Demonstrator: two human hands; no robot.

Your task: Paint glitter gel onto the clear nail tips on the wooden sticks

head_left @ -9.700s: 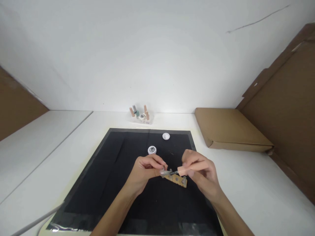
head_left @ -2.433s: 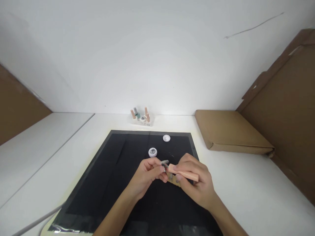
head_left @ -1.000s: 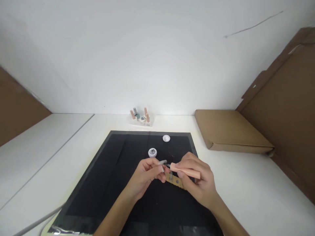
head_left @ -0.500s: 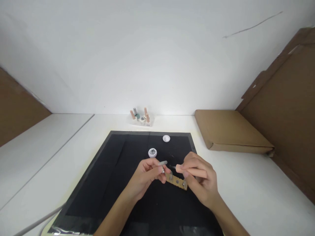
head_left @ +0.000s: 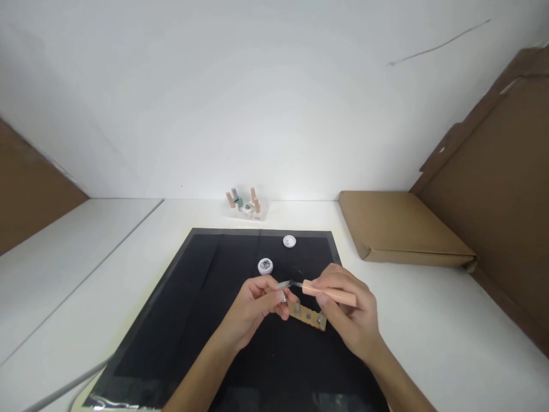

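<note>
My left hand (head_left: 261, 303) pinches a small greyish nail tip (head_left: 283, 285) on a shiny holder, above the black mat (head_left: 180, 320). In my right hand (head_left: 349, 309) is a peach-handled brush (head_left: 330, 294), pointing left. Its dark bristles meet the right end of the nail tip. Below and between the hands lies a yellowish strip (head_left: 309, 316) with several small greyish pieces on it; my left fingers overlap its left end. Just beyond my left hand stands an open white jar (head_left: 265, 266) with dark grey contents. A white lid (head_left: 289, 241) lies farther back.
Behind the mat, a clear tray (head_left: 245, 214) holds several small bottles with peach and grey caps. A flat cardboard box (head_left: 407, 226) sits at the back right. Cardboard panels stand at both sides, and a white wall rises behind.
My right hand has moved the brush slightly left and up, so its bristles now reach the nail tip. The left hand has hardly moved.
</note>
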